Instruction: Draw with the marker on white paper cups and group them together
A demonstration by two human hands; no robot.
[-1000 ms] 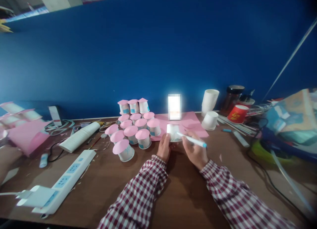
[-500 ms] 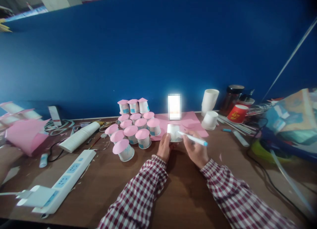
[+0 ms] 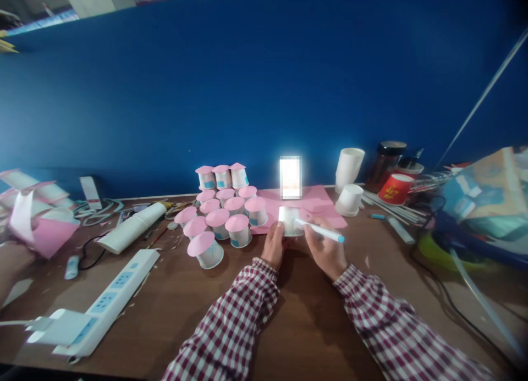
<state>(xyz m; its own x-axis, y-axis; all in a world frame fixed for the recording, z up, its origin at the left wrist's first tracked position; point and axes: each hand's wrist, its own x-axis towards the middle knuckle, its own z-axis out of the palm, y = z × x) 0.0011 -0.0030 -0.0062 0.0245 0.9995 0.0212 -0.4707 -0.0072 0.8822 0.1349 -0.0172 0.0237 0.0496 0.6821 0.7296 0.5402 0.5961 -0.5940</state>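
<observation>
In the middle of the table, my left hand (image 3: 274,246) is closed around the left side of an upturned white paper cup (image 3: 290,222). My right hand (image 3: 329,252) grips a white marker pen with a blue end (image 3: 325,232), its tip at the right part of the cup's wall. Faint blue marks run low on that cup. To the left stand several upturned paper cups wearing pink paper cones (image 3: 218,218), some with blue drawing on their sides. A pink paper sheet (image 3: 315,200) lies just behind the cup in my hands.
White paper cups (image 3: 350,200) stand at the right, near a red cup (image 3: 395,189) and a dark-lidded jar (image 3: 388,161). On the left lie a power strip (image 3: 111,298) and a row of nested cups (image 3: 132,227). Another person's hand (image 3: 12,265) is near pink paper (image 3: 55,232).
At the far left, the pink paper by the other person's hand has turned, and a white cup shape shows there. My hands, the cup and the marker pen have barely moved.
</observation>
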